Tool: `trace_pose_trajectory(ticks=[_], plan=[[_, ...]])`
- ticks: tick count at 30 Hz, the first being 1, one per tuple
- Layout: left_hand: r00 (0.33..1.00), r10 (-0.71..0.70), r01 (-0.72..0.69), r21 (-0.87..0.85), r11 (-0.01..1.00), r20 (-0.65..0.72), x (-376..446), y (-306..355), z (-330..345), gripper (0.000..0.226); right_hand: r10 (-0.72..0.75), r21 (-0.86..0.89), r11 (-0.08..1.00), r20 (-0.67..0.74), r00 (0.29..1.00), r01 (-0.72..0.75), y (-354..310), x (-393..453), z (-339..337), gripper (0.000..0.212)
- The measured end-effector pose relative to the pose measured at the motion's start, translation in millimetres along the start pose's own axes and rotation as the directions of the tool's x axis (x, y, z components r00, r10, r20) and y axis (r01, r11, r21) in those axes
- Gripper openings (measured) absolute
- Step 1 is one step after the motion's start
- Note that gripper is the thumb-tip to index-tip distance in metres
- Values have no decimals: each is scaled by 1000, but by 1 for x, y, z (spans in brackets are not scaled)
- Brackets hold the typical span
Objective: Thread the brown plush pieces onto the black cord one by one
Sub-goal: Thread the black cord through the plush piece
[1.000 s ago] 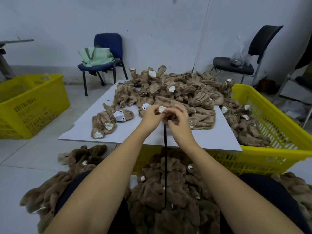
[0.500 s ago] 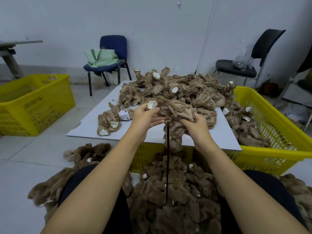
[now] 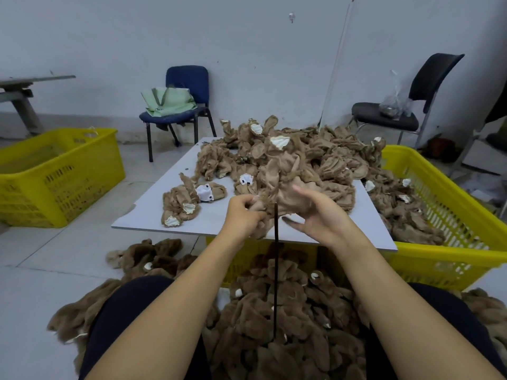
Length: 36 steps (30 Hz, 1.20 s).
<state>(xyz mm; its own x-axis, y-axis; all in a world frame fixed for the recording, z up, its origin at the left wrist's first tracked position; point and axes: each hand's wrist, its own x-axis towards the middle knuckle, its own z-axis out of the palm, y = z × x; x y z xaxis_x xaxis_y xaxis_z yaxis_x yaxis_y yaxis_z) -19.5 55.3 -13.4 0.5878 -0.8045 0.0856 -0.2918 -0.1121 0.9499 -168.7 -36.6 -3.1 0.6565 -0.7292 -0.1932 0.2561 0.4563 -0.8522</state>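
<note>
A black cord stands upright between my knees, its top end at the plush piece I hold. My left hand pinches the lower left edge of that brown plush piece, just left of the cord's tip. My right hand cups the piece from the right, fingers curled into its fabric. The piece is lifted over the front of the white board. A big heap of brown plush pieces covers the board's far half. More threaded pieces are bunched round the cord's lower part on my lap.
A small plush cluster lies at the board's left. A yellow crate under the board holds more pieces; another yellow crate stands on the floor at left. A blue chair and a black chair stand by the wall.
Both hands lifted a plush piece off the heap and drew it toward the cord's top. The piece now hangs spread between my hands, and my right hand has shifted lower on it.
</note>
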Motion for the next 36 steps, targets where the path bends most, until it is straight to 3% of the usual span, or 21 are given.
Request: trace_pose_trajectory(ticks=[4, 6, 8, 10, 13, 16, 19, 22, 24, 27, 29, 36], plan=[[984, 119, -109, 83, 991, -132, 5, 6, -4, 42, 36, -15, 999, -40, 999, -37, -1, 1, -6, 21], [980, 133, -128, 43, 991, -146, 4, 9, -5, 45, -6, 117, 993, -42, 999, 10, 3, 4, -6, 20], [983, 133, -140, -48, 989, -126, 2, 10, -4, 32, -25, 216, 976, 7, 1000, 23, 5, 4, -4, 22], [990, 117, -131, -195, 972, -82, -4, 13, -4, 10, -11, 79, 997, 51, 999, 7, 7, 3, -2, 22], [992, 110, -121, -267, 956, -59, -7, 16, -2, 8, -1, -248, 969, 77, 997, 20, 11, -1, 6, 27], [974, 219, -224, -97, 970, -58, -8, 19, 4, 20, -72, -256, 963, 47, 996, 82, 13, -6, 16, 26], [972, 233, -235, -48, 971, -39, -7, 19, 8, 24, -163, -216, 965, -46, 986, 149, 16, -6, 22, 25], [975, 211, -205, -73, 976, 73, -8, 17, 5, 10, -242, -163, 963, -190, 952, 212, 18, -5, 25, 19], [975, 164, -133, -195, 972, 151, -8, 16, 1, 19, -298, -185, 949, -271, 915, 255, 16, -5, 26, 17], [948, 50, 94, -426, 900, 314, -4, 17, -5, 15, -310, -136, 950, -280, 909, 281, 10, -4, 22, 7], [917, 47, 176, -510, 842, 395, -1, 15, -7, 7, -260, -64, 966, -259, 930, 252, 7, -3, 19, 8], [989, 70, -30, -283, 959, 130, 2, 16, 2, 49, -85, 13, 996, -60, 995, 86, 4, 2, 18, 24]])
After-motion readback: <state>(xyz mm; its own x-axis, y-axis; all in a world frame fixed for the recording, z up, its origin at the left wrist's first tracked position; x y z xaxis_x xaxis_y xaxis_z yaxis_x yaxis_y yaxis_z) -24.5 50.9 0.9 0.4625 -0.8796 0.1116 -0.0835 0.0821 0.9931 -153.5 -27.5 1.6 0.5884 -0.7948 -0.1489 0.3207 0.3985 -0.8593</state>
